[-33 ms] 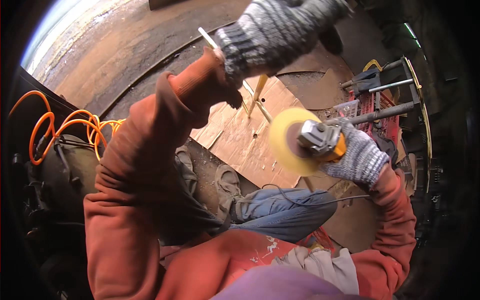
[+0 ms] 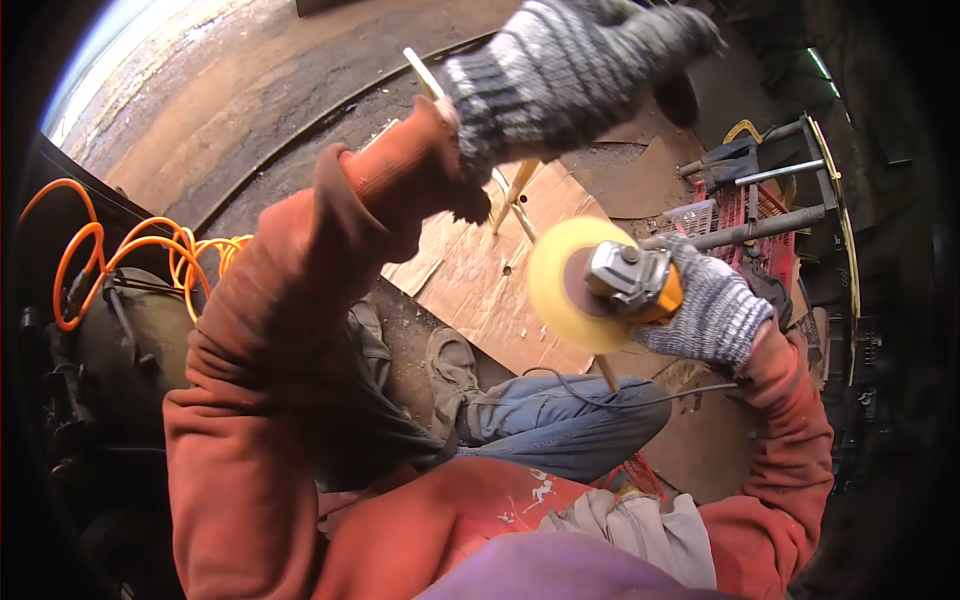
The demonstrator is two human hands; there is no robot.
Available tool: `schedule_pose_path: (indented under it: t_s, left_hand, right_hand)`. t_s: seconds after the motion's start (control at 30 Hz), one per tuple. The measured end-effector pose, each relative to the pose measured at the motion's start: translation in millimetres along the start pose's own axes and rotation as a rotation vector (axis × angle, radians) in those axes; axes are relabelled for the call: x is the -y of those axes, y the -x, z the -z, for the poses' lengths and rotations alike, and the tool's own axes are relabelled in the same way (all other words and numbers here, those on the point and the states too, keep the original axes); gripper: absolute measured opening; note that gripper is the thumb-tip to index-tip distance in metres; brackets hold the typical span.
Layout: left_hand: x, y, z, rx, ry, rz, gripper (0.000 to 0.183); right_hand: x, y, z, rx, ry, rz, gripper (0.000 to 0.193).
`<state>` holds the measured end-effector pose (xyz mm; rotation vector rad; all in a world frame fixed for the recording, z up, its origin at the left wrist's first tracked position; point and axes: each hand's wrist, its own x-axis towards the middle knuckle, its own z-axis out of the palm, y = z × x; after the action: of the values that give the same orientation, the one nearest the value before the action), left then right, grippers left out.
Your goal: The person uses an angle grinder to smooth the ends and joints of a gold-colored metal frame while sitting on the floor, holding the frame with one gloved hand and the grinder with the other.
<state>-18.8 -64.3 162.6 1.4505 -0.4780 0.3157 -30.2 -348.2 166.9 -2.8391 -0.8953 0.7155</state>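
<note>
My right hand [image 2: 705, 305], in a grey-and-white knit glove, is closed around an angle grinder [image 2: 625, 280] with a grey metal head and a yellow body. Its round yellow disc [image 2: 560, 290] faces left and looks smeared, as if spinning. Up at the top, my left hand [image 2: 570, 75], in a striped grey glove, is raised with fingers bent towards the upper right; the fingertips are hidden or blurred. Thin gold-coloured rods [image 2: 517, 185] cross below it and run up behind it, one end showing past the wrist. The disc covers part of the rods; contact cannot be told.
A worn cardboard sheet [image 2: 470, 290] lies on the dirty floor under the rods. Orange coiled hose [image 2: 95, 240] hangs at the left. On the right are red plastic crates [image 2: 770, 235] and metal bars [image 2: 765, 228]. The grinder's cord [image 2: 600, 403] passes over my bent, jeans-covered leg [image 2: 570, 430].
The grinder in my right hand has shifted slightly left. My left hand has moved a little to the right, and the rods have shifted slightly with it.
</note>
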Motion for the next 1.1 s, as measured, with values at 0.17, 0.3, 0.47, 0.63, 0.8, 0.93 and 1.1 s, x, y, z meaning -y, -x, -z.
schedule_pose_path:
  t_s: [0.17, 0.3, 0.47, 0.63, 0.8, 0.93, 1.1]
  left_hand:
    - [-20, 23, -6, 0.052, -0.002, -0.183, 0.048]
    - [-14, 22, 0, 0.051, 0.021, -0.191, 0.045]
    - [-10, 24, 2, 0.058, 0.039, -0.203, 0.041]
    - [-8, 23, 1, 0.085, 0.057, -0.211, 0.038]
    - [0, 19, -1, 0.159, 0.124, -0.219, 0.035]
    - [5, 9, 6, 0.417, 0.387, -0.218, 0.033]
    - [25, 2, 3, 0.629, 0.523, -0.283, 0.032]
  right_hand:
    - [26, -28, 9, 0.14, 0.264, -0.043, 0.078]
    - [47, -43, 16, 0.248, 0.351, -0.195, 0.077]
    - [51, -57, 16, 0.285, 0.376, -0.24, 0.076]
    - [48, -70, 16, 0.279, 0.342, -0.229, 0.075]
    - [35, -79, 13, 0.289, 0.3, -0.2, 0.067]
    - [40, -87, 21, 0.322, 0.285, -0.129, 0.08]
    - [3, -89, 15, 0.29, 0.05, -0.084, 0.083]
